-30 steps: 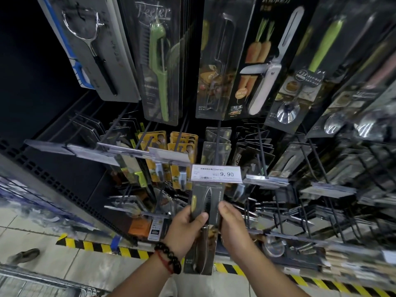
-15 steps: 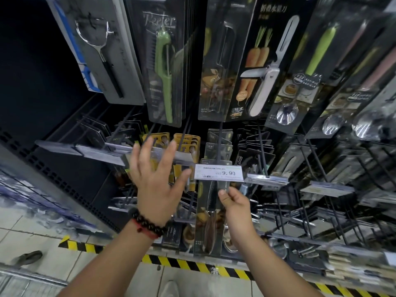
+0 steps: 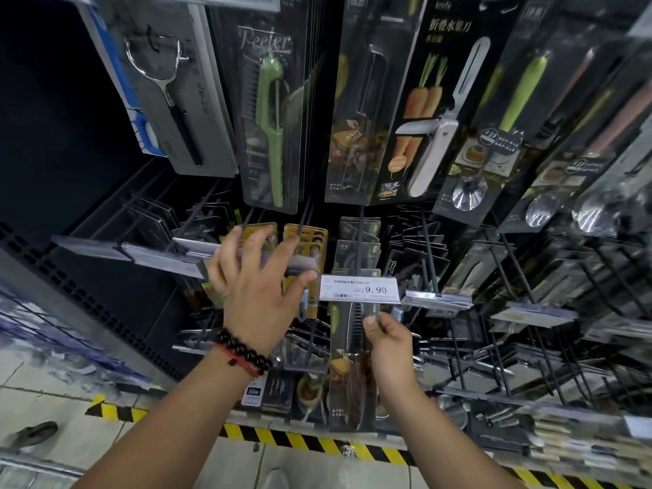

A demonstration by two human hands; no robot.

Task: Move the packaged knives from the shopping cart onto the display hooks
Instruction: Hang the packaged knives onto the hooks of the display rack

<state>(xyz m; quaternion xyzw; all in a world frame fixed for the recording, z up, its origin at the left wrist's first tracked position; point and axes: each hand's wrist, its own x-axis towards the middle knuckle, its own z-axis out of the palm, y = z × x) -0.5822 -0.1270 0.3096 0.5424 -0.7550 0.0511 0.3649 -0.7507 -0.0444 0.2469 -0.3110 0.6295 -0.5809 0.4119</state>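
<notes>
At the bottom edge lies a pale tiled floor, and a yellow-and-black hazard stripe runs along the foot of the dark display rack. A shoe shows at the lower left corner, with a bit of the wire cart beside it.

The right hand pinches the right edge of a packaged knife — thumb on the front, fingers curled behind. The pack hangs upright at the front of the rack's middle row, its top hidden behind a white price tag that reads "9.90"; whether it is on the hook cannot be told. The left hand, with a black bead bracelet and a red cord at the wrist, is spread and holds nothing; it is raised before the clear tag strip left of the price tag.

Behind, yellow packs and dark packs hang on long black hooks.

On the top row hang a metal peeler, a green one marked "Peeler", and a folding knife on a card with carrots and Chinese print. Spoons hang toward the right edge.
</notes>
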